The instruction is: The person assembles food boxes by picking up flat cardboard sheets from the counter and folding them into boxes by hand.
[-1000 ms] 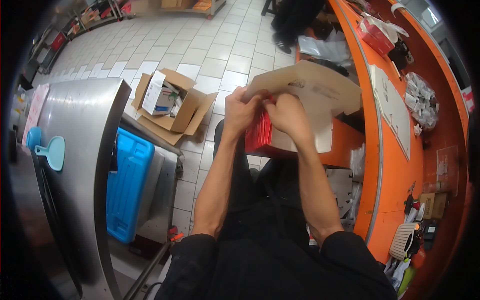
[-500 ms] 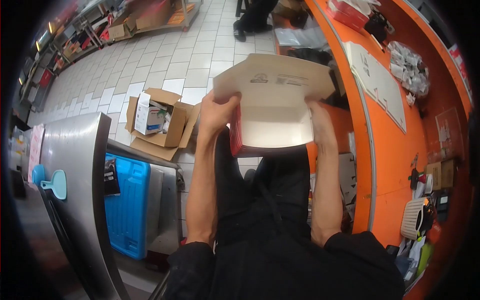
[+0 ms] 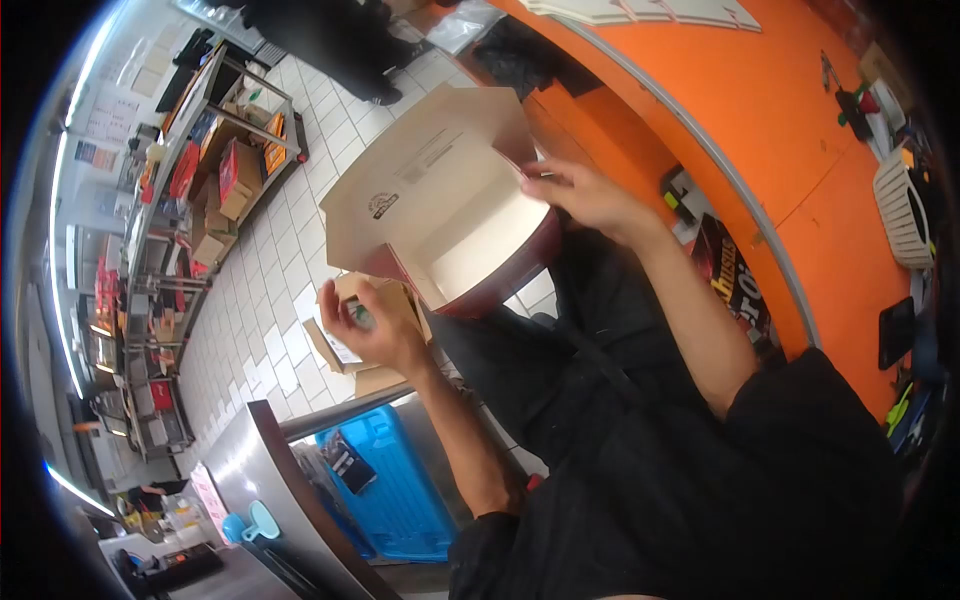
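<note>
A carton with dark red outer walls, a pale inside and a raised printed lid [image 3: 430, 170] is tilted above my lap. My right hand [image 3: 590, 200] grips its right side wall near the lid's hinge, thumb and fingers at the edge. Just below and left of the carton, my left hand [image 3: 372, 325] is off it, with its fingers apart and curled and nothing in them. Beneath that hand a brown cardboard box [image 3: 385, 378] stands on the tiled floor, partly hidden by it.
An orange counter [image 3: 760, 130] runs along the right, holding a white basket [image 3: 903, 208]. A steel surface [image 3: 255, 480] and a blue plastic lid [image 3: 400, 490] are at lower left. Loaded shelves [image 3: 200, 150] stand upper left. Another person's dark-clothed legs [image 3: 335, 45] are at the top.
The view has swung left and tilted. My hands have opened the carton out from the red stack-like folds, and my left hand has let go of its left side. My right hand still holds it.
</note>
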Demonstrator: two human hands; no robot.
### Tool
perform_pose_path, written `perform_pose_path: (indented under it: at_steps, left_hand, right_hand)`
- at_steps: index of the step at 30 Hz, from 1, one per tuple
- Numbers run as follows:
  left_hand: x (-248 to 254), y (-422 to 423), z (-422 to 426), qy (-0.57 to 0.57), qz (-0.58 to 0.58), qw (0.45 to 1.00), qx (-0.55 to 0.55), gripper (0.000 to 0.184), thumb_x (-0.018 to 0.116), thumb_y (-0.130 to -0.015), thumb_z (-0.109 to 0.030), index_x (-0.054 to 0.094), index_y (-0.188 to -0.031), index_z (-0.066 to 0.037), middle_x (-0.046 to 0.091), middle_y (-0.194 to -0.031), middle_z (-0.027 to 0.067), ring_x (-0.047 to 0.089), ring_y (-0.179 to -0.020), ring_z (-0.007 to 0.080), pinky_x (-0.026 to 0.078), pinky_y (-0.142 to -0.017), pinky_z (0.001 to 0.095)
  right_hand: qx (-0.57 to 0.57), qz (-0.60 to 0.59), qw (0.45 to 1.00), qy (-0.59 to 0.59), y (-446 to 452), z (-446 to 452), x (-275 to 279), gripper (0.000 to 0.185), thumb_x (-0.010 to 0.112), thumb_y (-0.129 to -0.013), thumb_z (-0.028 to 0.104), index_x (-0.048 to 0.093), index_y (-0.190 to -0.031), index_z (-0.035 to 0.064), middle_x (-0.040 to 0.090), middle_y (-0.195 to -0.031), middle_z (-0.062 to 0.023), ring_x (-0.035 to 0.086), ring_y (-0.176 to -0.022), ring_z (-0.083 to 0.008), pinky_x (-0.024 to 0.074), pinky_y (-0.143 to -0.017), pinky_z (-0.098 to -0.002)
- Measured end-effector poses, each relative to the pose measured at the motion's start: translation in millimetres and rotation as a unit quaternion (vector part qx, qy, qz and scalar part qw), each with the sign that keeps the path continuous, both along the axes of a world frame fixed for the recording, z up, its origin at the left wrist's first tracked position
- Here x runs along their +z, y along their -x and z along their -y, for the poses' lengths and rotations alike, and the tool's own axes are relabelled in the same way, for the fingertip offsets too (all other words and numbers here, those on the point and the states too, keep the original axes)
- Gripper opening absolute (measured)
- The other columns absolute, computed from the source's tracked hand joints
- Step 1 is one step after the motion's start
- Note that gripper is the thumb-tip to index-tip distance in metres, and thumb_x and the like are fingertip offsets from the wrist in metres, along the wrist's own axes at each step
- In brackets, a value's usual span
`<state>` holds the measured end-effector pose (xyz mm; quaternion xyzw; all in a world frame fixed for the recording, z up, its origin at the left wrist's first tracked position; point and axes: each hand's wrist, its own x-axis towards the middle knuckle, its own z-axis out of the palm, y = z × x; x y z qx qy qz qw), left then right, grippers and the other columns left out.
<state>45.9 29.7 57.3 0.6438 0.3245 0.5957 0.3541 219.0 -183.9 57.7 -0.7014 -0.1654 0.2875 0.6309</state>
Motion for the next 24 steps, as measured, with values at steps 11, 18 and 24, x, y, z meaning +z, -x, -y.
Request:
perform_pose_path:
  at_steps: [11,18,24]
  left_hand:
    - [45,22,17,-0.333,-0.457,0.769,-0.297,0.012,0.077,-0.077,-0.010,0.076,-0.089,-0.013,0.069,-0.084,0.0038,0.064,-0.097,0.0225,0.022,-0.118,0.0581]
    - [58,15,23,-0.254,-0.469,0.773,-0.345,0.013,0.072,-0.079,-0.010,0.078,-0.091,-0.013,0.072,-0.085,0.0053,0.066,-0.095,0.0244,0.014,-0.119,0.0628]
    - [49,11,14,-0.282,-0.501,0.748,-0.331,0.017,0.066,-0.081,-0.009,0.080,-0.089,-0.014,0.074,-0.084,0.0112,0.070,-0.088,0.0292,0.012,-0.121,0.0617]
  right_hand:
    - [0.082,0.005,0.995,-0.049,3,12,-17,0.050,0.060,-0.099,0.033,0.058,-0.133,-0.0038,0.068,-0.119,-0.0196,0.063,-0.112,-0.0213,0.0465,-0.097,-0.0332]
    - [-0.019,0.186,0.982,0.024,-17,11,12,0.052,0.063,-0.099,0.033,0.054,-0.141,0.0035,0.069,-0.117,-0.0119,0.064,-0.110,-0.0176,0.0534,-0.089,-0.0327]
    - [-0.224,0.364,0.904,-0.002,-92,7,116,0.036,0.069,-0.092,0.027,0.069,-0.117,0.0009,0.072,-0.108,-0.0193,0.068,-0.110,-0.0265,0.0511,-0.096,-0.0360]
